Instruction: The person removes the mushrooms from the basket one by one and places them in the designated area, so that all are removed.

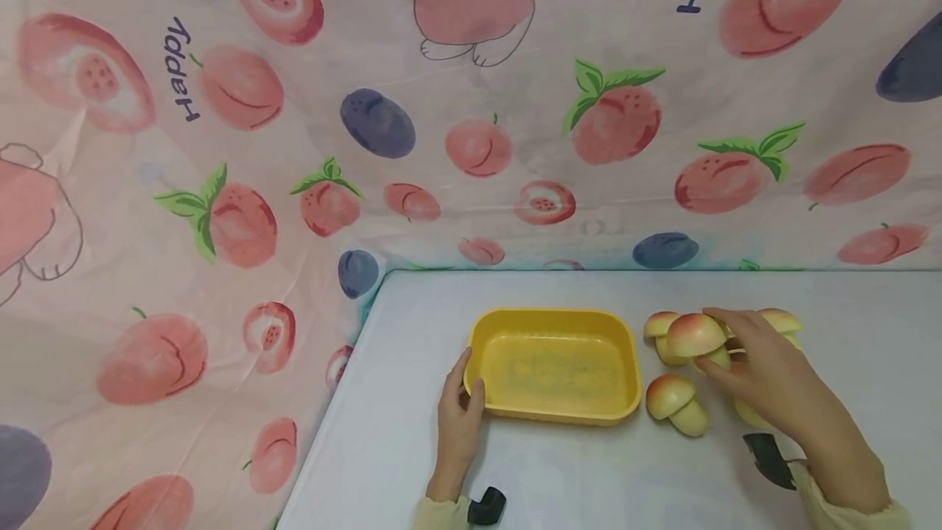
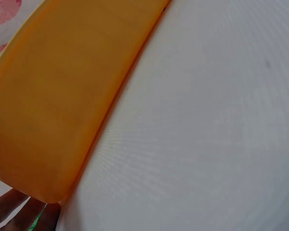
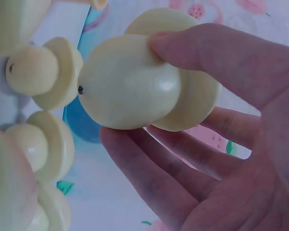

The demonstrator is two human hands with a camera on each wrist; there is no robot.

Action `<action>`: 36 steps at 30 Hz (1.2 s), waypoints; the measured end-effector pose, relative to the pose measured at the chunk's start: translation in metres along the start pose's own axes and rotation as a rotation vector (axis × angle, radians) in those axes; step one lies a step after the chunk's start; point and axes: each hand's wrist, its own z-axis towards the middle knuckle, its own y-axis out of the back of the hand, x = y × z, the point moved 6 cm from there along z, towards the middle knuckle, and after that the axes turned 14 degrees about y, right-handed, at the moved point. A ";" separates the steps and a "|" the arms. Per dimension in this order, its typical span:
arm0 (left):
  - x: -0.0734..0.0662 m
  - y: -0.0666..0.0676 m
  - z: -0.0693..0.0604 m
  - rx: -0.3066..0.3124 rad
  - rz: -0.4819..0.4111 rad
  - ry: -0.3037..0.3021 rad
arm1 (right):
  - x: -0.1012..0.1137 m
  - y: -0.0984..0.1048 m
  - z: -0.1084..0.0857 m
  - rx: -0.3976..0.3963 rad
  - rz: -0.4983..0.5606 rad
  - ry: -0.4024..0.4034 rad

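Note:
A toy mushroom (image 1: 695,335) with a reddish-yellow cap is in my right hand (image 1: 782,375), pinched between thumb and fingers. The right wrist view shows its pale rounded stem (image 3: 130,82), the thumb on one side and fingers on the other. On the tabletop near that hand lie other toy mushrooms, one (image 1: 675,404) in front and one (image 1: 660,325) behind; the hand partly hides more. My left hand (image 1: 459,424) holds the near left corner of a yellow tray (image 1: 552,414), thumb at the front, fingers along the left side. Their tips are hidden in the left wrist view.
The white table (image 1: 589,481) meets a fruit-printed cloth (image 1: 471,211) at its back edge and along its left side. Another mushroom (image 1: 782,321) shows beyond the right hand. Several mushrooms, one of them a small mushroom (image 3: 58,72), stand out in the right wrist view.

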 end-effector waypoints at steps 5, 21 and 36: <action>0.006 -0.001 0.002 0.003 0.018 -0.003 | -0.008 0.007 -0.004 0.004 -0.017 -0.022; 0.029 -0.004 0.012 -0.030 0.044 -0.002 | -0.034 0.020 -0.023 0.030 -0.089 -0.110; 0.034 -0.003 0.013 -0.011 0.029 -0.036 | -0.064 0.028 -0.038 0.068 -0.149 -0.210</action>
